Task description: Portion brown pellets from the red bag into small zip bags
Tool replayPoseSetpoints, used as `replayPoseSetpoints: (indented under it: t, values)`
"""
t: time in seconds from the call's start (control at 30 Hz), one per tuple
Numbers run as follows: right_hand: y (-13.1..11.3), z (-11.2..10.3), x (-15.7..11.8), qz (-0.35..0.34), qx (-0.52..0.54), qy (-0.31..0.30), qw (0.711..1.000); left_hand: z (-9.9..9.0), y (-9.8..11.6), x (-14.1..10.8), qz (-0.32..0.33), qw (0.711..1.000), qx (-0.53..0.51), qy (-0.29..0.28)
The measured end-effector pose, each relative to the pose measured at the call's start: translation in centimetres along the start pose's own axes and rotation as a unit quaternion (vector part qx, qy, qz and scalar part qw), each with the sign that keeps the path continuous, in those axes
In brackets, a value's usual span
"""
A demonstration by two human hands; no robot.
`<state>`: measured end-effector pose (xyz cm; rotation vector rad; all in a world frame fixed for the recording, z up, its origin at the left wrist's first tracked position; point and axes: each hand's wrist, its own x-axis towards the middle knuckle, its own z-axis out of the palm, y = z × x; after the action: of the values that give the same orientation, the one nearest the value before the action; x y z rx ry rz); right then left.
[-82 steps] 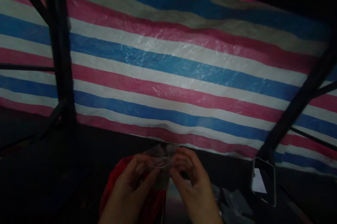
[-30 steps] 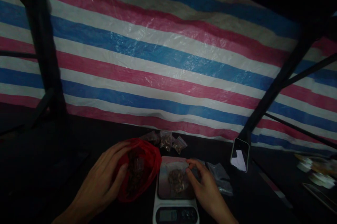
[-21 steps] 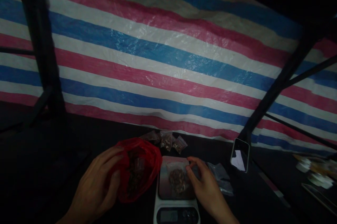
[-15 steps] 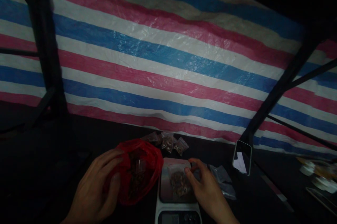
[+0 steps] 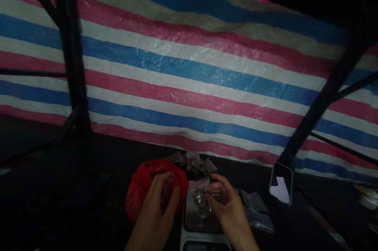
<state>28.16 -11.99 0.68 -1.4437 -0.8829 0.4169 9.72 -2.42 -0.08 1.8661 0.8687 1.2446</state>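
My left hand [image 5: 159, 207] is over the mouth of a red plastic bag [image 5: 136, 194], its thumb and fingers curved and apart; the dark contents below are hard to make out. At its right, a small clear zip bag [image 5: 201, 203] with brownish pieces in it is above the plate of a digital scale [image 5: 191, 221]. My right hand [image 5: 228, 203] has the zip bag's right edge between thumb and fingers. The lower part of the scale is cut off by the frame.
Several filled zip bags [image 5: 193, 161] lie behind the scale. Flat clear bags [image 5: 256, 207] are right of my right hand. A phone [image 5: 281, 184] leans against a dark slanted post [image 5: 313, 113]. Striped plastic sheeting [image 5: 191, 85] hangs behind the dark table.
My left hand has moved right, from the outer side of the red bag to over its mouth. My right hand stays at the zip bag, which looks shifted. The view has turned slightly left.
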Motion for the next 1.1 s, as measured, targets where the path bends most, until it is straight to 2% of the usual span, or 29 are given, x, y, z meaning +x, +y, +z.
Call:
replayPoseSetpoints:
  t: [0.07, 0.17, 0.37, 0.47, 0.57, 0.67, 0.77, 1.1]
  values:
    - [-0.7, 1.2, 0.2, -0.008, 0.035, -0.022, 0.999, 0.6, 0.5, 0.6, -0.061, 0.997, -0.048, -0.011]
    - [-1.5, 3.8, 0.6, -0.013, 0.069, -0.054, 0.996, 0.2, 1.2, 1.9, -0.066, 0.994, -0.076, -0.031]
    - [-3.0, 8.9, 1.6, -0.016, 0.140, -0.094, 0.986, -3.7, 1.7, 4.4, -0.040, 0.997, -0.072, -0.010]
    - [-3.5, 10.6, 2.3, -0.032, 0.133, -0.094, 0.986, -5.3, 1.2, 5.4, -0.031, 0.996, -0.076, -0.019]
    - [-3.9, 11.6, 2.9, -0.043, 0.118, -0.081, 0.989, -6.0, 0.4, 6.6, -0.037, 0.995, -0.089, -0.029]
    - [-4.2, 12.0, 3.3, -0.055, 0.086, -0.056, 0.993, -5.8, -0.1, 7.9, -0.051, 0.990, -0.123, -0.053]
    - [-4.4, 11.6, 3.4, -0.068, 0.041, -0.025, 0.997, -4.8, -0.1, 8.5, -0.059, 0.981, -0.165, -0.081]
    - [-5.2, 7.8, 1.5, -0.057, -0.045, 0.018, 0.997, -1.0, 1.0, 7.8, -0.059, 0.952, -0.266, -0.136]
